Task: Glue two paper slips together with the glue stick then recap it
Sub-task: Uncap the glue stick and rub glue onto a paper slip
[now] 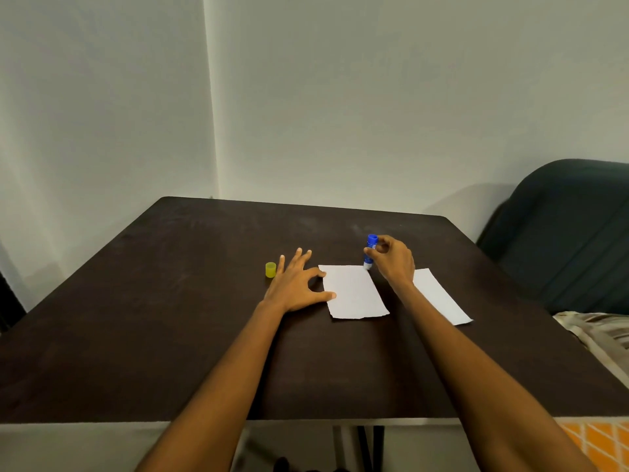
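Near the middle of the dark table [204,301], the right hand [391,258] has its fingers closed round the blue glue stick [371,251], held upright with its pale tip at the far right corner of the nearer paper slip [354,291]. The left hand [296,284] lies spread and empty, thumb and forefinger pinning that slip's left edge. The second slip [439,294] lies to the right, partly under the right forearm, and the yellow cap [270,269] stands just left of the left hand. A light hold could let the slip skid or wrinkle under the stroke; glue may run onto the table; the forearm could drag the second slip.
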{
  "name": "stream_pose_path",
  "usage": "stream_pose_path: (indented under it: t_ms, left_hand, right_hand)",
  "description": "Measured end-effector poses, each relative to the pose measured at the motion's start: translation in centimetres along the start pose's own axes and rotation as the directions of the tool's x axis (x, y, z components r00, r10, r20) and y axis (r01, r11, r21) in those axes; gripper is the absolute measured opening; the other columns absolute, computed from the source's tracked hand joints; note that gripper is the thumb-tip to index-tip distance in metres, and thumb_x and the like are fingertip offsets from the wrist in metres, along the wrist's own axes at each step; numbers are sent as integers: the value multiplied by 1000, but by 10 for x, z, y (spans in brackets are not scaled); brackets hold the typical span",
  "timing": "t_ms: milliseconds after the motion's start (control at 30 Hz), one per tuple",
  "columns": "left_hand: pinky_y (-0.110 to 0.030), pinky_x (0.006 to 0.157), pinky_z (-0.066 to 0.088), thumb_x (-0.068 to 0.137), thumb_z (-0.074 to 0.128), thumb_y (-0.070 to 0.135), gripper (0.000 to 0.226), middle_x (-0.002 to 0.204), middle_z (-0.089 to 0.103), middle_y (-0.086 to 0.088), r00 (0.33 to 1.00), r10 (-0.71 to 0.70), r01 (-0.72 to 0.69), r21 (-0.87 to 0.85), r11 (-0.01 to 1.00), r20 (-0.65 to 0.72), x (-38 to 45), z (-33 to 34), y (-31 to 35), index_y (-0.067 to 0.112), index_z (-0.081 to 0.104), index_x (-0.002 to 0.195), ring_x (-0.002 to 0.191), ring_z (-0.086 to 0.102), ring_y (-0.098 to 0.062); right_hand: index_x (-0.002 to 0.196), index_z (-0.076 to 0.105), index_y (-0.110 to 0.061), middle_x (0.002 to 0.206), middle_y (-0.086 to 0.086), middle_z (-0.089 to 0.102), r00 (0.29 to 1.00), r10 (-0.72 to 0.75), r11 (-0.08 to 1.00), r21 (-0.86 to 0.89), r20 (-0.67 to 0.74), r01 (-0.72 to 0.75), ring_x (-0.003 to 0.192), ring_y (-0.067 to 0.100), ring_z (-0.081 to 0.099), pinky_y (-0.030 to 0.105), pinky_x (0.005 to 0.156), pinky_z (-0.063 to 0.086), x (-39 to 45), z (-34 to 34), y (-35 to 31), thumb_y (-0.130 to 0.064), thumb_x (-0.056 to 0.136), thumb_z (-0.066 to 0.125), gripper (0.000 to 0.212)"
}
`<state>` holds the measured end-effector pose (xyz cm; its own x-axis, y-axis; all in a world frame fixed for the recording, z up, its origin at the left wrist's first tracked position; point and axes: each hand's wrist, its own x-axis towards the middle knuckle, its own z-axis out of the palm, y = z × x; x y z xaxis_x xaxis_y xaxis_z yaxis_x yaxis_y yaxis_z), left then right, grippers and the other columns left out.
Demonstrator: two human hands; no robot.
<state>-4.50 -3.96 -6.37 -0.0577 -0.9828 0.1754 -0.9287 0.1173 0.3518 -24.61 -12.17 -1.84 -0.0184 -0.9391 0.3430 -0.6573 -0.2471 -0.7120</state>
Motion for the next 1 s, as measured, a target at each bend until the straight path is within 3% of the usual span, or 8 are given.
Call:
stream_pose_path:
  t_ms: [167, 367, 500, 567, 633, 733, 833, 1000]
  left_hand:
    - [-50, 117, -5, 81, 50, 65, 64, 159, 10, -3, 999, 34, -34, -26, 999, -12, -4, -3, 4, 30, 44, 134, 147, -3, -20]
    - [-45, 118, -1, 87, 57, 45, 48, 156, 22, 0, 967, 3, -69, -251, 966, -255, -11, -10, 8, 23, 47, 129, 147, 5, -18]
    - [-42, 117, -4, 86, 60, 39, 43, 156, 23, 0, 936, 87, -131, -109, 985, -341, -3, -10, 22, 24, 50, 125, 147, 6, -18]
    - [-45, 115, -10, 85, 57, 44, 44, 158, 16, 0, 950, 165, -165, 24, 986, -264, 6, -10, 33, 27, 53, 126, 147, 0, -19]
    - [-50, 113, -15, 85, 53, 52, 49, 160, 6, -2, 975, 203, -184, 177, 967, -93, 17, -9, 42, 29, 54, 127, 147, -9, -21]
    - [-56, 110, -17, 84, 48, 60, 56, 160, -5, -6, 985, 136, -160, 280, 947, 104, 27, -10, 46, 31, 51, 132, 145, -17, -25]
    - [-58, 109, -18, 82, 48, 64, 61, 159, -10, -8, 979, 75, -127, 274, 953, 192, 29, -10, 44, 34, 46, 135, 144, -22, -26]
    - [-58, 109, -18, 80, 53, 64, 63, 159, -11, -7, 976, 19, -52, 148, 988, 215, 26, -8, 41, 36, 44, 136, 143, -22, -25]
  right_hand:
    - [113, 62, -8, 106, 14, 69, 994, 66, 980, 193, -82, -49, 98, 28, 64, 36, 83, 48, 1, -10, -2, -29, 83, 70, 37]
    - [112, 62, -9, 104, 13, 69, 997, 58, 963, 264, -45, -45, 97, 23, 62, 36, 85, 47, 0, -21, -3, -28, 82, 71, 37]
    - [112, 61, -8, 103, 13, 69, 1000, 31, 965, 259, -3, -29, 98, 25, 64, 38, 88, 49, -2, -17, -3, -27, 83, 71, 36]
    - [111, 62, -7, 103, 14, 70, 1000, 6, 969, 246, 9, -8, 97, 26, 64, 38, 88, 50, -3, -14, -3, -28, 83, 71, 36]
    - [110, 62, -7, 102, 14, 71, 999, -31, 976, 219, 32, 24, 96, 25, 65, 38, 87, 51, -5, -10, -5, -29, 83, 70, 36]
    - [110, 63, -7, 102, 13, 72, 996, -77, 979, 191, 46, 67, 94, 24, 67, 38, 87, 52, -6, -3, -10, -30, 83, 71, 37]
    - [111, 63, -7, 102, 13, 72, 992, -109, 984, 150, 59, 99, 95, 25, 67, 42, 90, 52, -5, 3, -14, -30, 83, 70, 37]
    - [114, 63, -6, 104, 14, 71, 989, -127, 989, 81, 75, 120, 97, 27, 66, 47, 93, 50, -4, 13, -17, -32, 83, 69, 41]
